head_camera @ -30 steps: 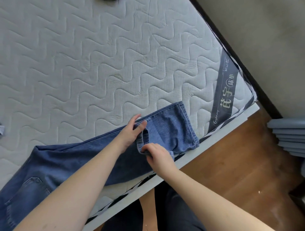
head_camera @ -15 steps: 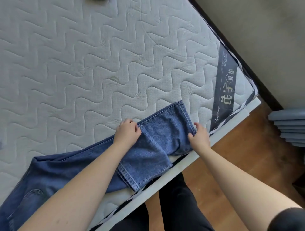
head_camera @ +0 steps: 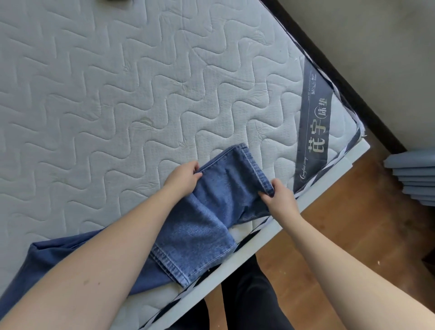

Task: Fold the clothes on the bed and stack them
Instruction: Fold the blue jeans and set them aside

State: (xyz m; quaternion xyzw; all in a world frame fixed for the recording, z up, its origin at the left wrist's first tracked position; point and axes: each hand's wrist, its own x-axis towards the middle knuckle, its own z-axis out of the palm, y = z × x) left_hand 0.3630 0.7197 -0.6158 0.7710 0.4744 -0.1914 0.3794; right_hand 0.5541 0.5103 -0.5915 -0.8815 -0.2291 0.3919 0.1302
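Observation:
A pair of blue jeans (head_camera: 202, 226) lies along the near edge of a quilted white mattress (head_camera: 117, 94). One leg end is flipped aside and hangs toward the bed edge, hem down. My left hand (head_camera: 182, 179) grips the far side edge of the other leg near its hem. My right hand (head_camera: 279, 197) pinches the near corner of that hem. The waist end runs off to the lower left under my left forearm.
A grey label strip (head_camera: 315, 122) crosses the mattress corner. A white bed frame (head_camera: 270, 233) borders the near edge, with wooden floor (head_camera: 353, 235) beyond. A stack of grey-blue flat pieces (head_camera: 414, 176) sits at the right. A dark item (head_camera: 115, 1) shows at the top edge.
A second ago both hands held the leg together mid-width. The upper leg flipped aside toward the bed edge. My right hand moved right to the hem corner and now pinches it.

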